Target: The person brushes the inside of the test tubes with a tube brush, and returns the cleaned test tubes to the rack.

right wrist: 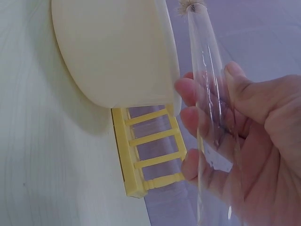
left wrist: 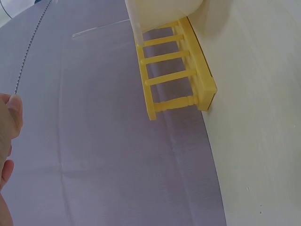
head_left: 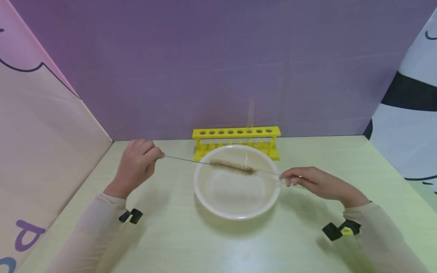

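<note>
Brown bristles mark the single brush (head_left: 232, 166), which spans the gap between two hands. Left hand (head_left: 138, 159): thumb and fingers pinch the end of the brush's one twisted wire handle (left wrist: 28, 54). Right hand (head_left: 315, 182): thumb on one side and curled fingers on the other grip one held test tube (right wrist: 207, 56), clear, extending from this grip toward the left one. The bristle tip meets the tube's near end; how far it enters cannot be told. Brush and tube form a nearly straight line, sloping slightly down from the left grip to the right grip in the head view.

One cream basin (head_left: 239, 217) stands between the two grips, below the brush; the bristles are over its interior. The right grip is near its rim. One yellow rack (head_left: 235, 132) stands beyond both grips, behind the basin. Its top bar has eight holes in one row. One upright test tube (head_left: 251, 110), also clear, occupies the sixth hole counted from the left-grip side. Total tubes: two. One pale table (head_left: 164, 235) lies beneath both grips. One purple panel (head_left: 205, 76) rises beyond the rack.
</note>
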The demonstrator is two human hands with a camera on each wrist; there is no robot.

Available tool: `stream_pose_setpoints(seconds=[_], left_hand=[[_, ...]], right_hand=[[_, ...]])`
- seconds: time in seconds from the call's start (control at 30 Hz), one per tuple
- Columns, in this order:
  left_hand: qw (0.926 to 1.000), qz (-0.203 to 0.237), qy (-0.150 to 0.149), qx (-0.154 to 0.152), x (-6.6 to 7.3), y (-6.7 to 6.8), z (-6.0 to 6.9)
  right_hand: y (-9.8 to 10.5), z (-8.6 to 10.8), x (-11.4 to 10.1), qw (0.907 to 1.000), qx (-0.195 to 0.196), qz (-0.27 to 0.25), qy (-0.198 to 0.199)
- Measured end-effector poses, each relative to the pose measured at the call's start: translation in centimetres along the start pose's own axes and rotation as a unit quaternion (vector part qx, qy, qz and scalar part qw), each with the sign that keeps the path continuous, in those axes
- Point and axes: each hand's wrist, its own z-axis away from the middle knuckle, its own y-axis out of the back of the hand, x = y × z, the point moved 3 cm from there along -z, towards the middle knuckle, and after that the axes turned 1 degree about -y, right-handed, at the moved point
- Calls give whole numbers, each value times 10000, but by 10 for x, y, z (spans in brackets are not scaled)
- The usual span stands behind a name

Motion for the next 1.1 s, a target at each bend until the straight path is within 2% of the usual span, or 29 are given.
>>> stream_pose_setpoints(seconds=[0.43,1.1], left_hand=[[9999,-64,78,64,-5,6,2],[9999,-19,126,107,-3,5,2]], right_hand=[[4,4,3,9997,120,209,52],[2,-1,-1,9994,171,280,98]])
